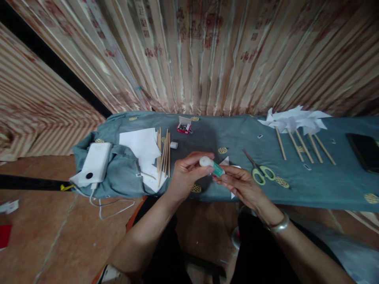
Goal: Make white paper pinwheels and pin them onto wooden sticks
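Note:
Over the middle of the cloth I hold a glue stick (218, 170) with a green label; its white end points up and left. My left hand (188, 173) is closed around the white end. Fingers of my right hand (241, 184) pinch the lower, green end. Partly hidden beneath my right hand is a piece of white paper (225, 161) with pointed corners. A small white cap (174, 145) lies to the left of my hands. Just right of my right hand lie scissors (259, 172) with pale green handles.
Left of me are several wooden sticks (164, 154), white paper sheets (139, 142) and a white power bank (97, 162) with a cable. A small red box (184, 126) holds metal pieces. Paper pinwheels (297, 119) on sticks and a dark phone (363, 152) lie right.

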### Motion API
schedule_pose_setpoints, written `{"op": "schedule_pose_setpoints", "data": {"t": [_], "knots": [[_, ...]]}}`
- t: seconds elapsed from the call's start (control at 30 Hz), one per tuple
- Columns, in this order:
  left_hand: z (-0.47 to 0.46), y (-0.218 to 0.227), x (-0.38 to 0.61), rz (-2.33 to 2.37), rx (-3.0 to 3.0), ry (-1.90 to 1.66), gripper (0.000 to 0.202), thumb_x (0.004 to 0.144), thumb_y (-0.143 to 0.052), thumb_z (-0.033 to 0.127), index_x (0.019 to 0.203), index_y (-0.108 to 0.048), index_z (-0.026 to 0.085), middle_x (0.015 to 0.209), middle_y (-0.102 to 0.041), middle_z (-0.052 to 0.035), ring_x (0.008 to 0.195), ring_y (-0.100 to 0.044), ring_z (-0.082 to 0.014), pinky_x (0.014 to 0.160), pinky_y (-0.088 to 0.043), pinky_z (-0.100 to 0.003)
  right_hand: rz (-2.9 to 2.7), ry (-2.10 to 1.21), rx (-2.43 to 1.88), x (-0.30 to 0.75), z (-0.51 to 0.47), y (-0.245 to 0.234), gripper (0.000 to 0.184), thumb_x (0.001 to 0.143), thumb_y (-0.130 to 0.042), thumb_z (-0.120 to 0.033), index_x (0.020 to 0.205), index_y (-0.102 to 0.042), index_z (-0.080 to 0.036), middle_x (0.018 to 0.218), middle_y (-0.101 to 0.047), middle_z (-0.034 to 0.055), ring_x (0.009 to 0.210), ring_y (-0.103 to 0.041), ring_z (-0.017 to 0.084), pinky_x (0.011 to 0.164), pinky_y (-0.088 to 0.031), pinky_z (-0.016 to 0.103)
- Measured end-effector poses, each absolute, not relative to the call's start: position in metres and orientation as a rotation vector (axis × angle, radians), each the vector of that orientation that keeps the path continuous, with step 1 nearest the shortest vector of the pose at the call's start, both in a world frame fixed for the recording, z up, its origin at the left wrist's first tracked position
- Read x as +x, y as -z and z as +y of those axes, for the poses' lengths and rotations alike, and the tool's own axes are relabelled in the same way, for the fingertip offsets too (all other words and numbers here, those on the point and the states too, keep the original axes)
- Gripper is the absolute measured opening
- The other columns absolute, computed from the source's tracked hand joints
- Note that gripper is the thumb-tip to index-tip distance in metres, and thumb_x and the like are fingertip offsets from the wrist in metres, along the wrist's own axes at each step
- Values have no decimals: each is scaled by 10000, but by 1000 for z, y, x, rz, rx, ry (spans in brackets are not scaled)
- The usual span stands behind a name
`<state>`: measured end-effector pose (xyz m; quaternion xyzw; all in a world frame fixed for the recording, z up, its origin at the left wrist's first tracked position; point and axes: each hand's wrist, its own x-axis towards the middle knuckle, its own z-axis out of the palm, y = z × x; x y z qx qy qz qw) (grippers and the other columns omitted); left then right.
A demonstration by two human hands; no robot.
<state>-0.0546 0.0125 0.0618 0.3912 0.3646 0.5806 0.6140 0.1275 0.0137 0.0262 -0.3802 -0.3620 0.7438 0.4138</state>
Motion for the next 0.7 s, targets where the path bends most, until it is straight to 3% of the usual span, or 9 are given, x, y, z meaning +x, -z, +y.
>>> {"op": "schedule_pose_setpoints", "data": {"t": [0.37, 0.7], "knots": [[7, -65, -49, 798, 926, -1308, 277, 630, -877, 368, 865, -795, 247, 920, -718, -23, 811, -641, -154, 760, -505, -295, -847, -2044, -850, 131, 2, -26, 278, 706, -845, -382, 930, -786, -228, 815, -765, 33, 702, -680, 117, 692, -565, 247], [4, -87, -33, 796, 867, -1342, 315, 618, -870, 399, 868, -790, 225, 892, -757, -38, 870, -680, -202, 873, -505, -350, -758, -2182, -750, 128, -8, -45, 339, 715, -818, -469, 817, -742, -155, 786, -734, 64, 678, -650, 132, 594, -503, 237]]}}
